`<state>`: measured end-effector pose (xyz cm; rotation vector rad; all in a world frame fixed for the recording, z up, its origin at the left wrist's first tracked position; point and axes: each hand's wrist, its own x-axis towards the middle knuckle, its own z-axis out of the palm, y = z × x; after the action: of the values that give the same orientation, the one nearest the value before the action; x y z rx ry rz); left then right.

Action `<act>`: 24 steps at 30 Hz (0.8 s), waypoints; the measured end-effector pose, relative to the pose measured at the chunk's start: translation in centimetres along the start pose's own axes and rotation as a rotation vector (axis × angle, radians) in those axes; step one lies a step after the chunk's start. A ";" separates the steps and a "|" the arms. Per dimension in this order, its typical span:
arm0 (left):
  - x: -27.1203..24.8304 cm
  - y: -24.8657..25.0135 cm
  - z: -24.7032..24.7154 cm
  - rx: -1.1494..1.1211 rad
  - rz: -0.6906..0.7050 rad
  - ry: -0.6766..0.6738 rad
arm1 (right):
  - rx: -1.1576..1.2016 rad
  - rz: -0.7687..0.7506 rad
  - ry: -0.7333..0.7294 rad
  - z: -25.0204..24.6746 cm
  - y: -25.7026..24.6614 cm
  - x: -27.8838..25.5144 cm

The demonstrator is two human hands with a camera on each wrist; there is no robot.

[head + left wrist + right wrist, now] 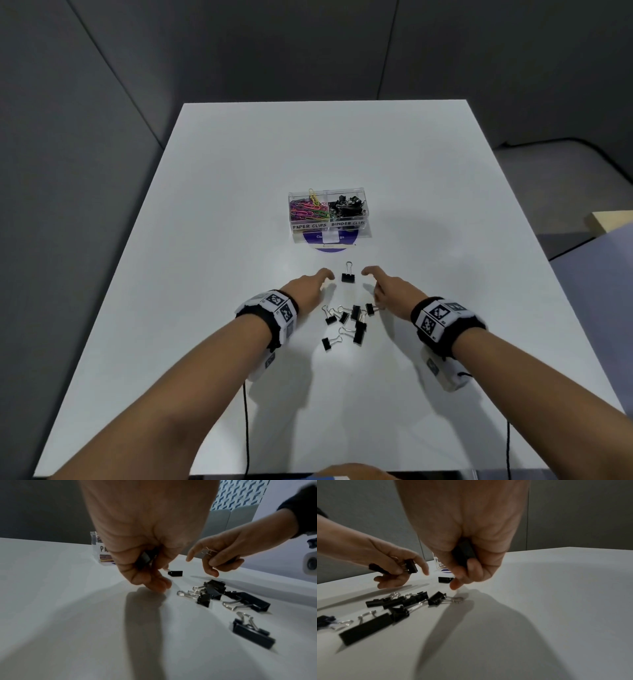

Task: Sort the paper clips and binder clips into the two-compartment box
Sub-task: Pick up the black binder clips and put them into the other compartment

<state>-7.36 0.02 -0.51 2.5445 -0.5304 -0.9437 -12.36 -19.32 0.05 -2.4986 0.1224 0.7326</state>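
Note:
A clear two-compartment box [366, 219] stands mid-table, with coloured paper clips [308, 212] in its left half and black binder clips [347, 209] in its right half. One black binder clip [348, 275] lies alone between my hands. A loose pile of several binder clips [352, 322] lies nearer to me. My left hand [323, 278] curls round black binder clips [145, 559] held in its palm, fingertips near the table. My right hand [371, 279] also grips a black binder clip [464, 553], its fingertips close to the lone clip [445, 579].
The white table [239, 171] has grey walls behind it and on the left. A purple round sticker [334, 247] shows under the box's front. Black cables [246, 428] hang from my wristbands. A beige object [613, 221] lies off the table's right edge.

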 end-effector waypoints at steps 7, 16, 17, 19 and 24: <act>-1.4 -1.1 0.3 0.041 0.050 -0.049 | -0.149 -0.015 -0.034 0.2 1.3 -2.0; -1.5 -0.2 2.3 0.326 0.138 -0.026 | -0.218 -0.035 -0.033 1.8 0.9 -1.5; -1.4 -0.2 2.3 0.329 0.143 -0.018 | -0.229 -0.038 -0.023 1.9 0.8 -1.3; -1.2 -0.2 2.2 0.339 0.166 -0.007 | -0.254 -0.050 -0.005 1.9 0.8 -1.0; -0.7 -0.3 1.1 0.402 0.206 0.011 | -0.307 -0.059 0.014 1.7 1.0 -0.8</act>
<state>-8.56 0.37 -1.06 2.7644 -1.0484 -0.8131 -14.06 -19.32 -1.24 -2.7841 -0.0645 0.7577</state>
